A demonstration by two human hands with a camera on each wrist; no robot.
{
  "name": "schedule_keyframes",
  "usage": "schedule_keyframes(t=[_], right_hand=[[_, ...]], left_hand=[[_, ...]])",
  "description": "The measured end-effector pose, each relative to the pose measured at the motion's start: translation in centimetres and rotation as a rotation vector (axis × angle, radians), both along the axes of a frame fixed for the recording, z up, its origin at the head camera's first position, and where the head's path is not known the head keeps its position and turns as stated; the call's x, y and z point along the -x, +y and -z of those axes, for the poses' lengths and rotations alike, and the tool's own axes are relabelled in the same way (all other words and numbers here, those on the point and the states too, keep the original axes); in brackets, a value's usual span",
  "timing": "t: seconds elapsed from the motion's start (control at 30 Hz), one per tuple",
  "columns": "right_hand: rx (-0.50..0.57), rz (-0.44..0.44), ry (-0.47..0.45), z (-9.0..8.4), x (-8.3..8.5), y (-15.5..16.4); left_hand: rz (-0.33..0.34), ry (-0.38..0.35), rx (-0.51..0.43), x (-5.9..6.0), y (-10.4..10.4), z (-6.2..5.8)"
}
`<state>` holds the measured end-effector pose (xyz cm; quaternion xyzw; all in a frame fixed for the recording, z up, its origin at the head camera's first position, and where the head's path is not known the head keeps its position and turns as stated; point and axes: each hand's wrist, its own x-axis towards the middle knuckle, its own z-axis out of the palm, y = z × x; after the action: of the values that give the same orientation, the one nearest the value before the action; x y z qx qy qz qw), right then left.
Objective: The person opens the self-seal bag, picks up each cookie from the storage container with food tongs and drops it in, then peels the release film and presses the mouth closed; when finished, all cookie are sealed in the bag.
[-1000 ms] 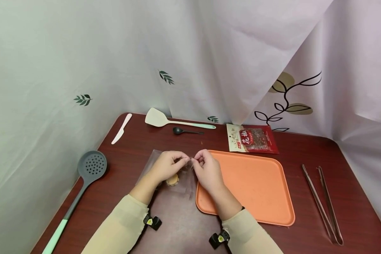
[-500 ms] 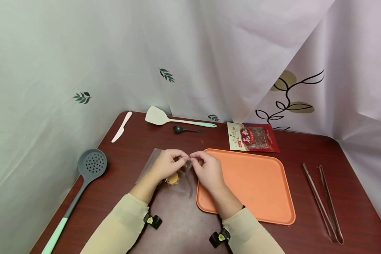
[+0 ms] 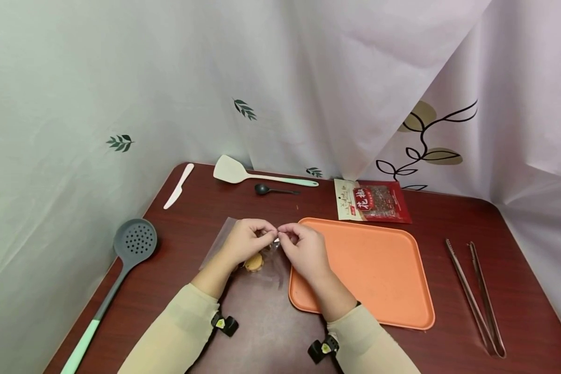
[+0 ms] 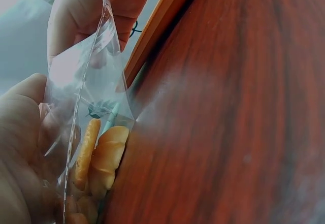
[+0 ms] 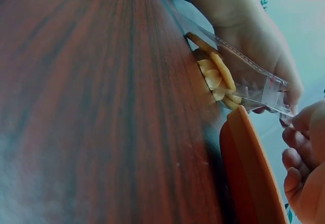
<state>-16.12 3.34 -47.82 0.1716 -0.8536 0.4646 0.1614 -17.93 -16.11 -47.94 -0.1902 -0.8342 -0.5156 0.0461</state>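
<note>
"While a clear, thin plastic bag (image 4: 94, 99) lies between a person's hands, how far along is the work?"

"Round, golden biscuits (image 4: 109, 150) already sit inside, low in the bag, so the contents are accounted for. What remains, I judge, is at the upper edge, where the fingers are busy; whether it is being opened or sealed, I cannot tell."

"And the grip?"

"Narrow on both sides: left hand (image 3: 246, 241) and right hand (image 3: 307, 249) each pinch that edge, fingertips nearly meeting."

"What lies around them?"

"Just right of the bag, a rectangular orange tray (image 3: 369, 275) with rounded corners, overlapped by the right wrist in the head view. Behind it, a flat red-and-cream printed packet (image 3: 373, 201); farther right, slim metal tongs (image 3: 468, 297). Neither hand touches packet or tongs. All rest on a dark red wood-grain tabletop (image 3: 266, 327)."
</note>
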Motion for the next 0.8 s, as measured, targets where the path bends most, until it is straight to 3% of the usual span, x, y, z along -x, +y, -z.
schedule_keyframes(t=[0.4, 0.8], right_hand=[[-0.052, 0.006, 0.057, 0.02, -0.12, 0.08], [-0.283, 0.029, 0.262, -0.12, 0.02, 0.46]], left_hand=[[0.013, 0.017, 0.015, 0.03, -0.08, 0.11], [0.05, 0.117, 0.108, -0.09, -0.1, -0.24]])
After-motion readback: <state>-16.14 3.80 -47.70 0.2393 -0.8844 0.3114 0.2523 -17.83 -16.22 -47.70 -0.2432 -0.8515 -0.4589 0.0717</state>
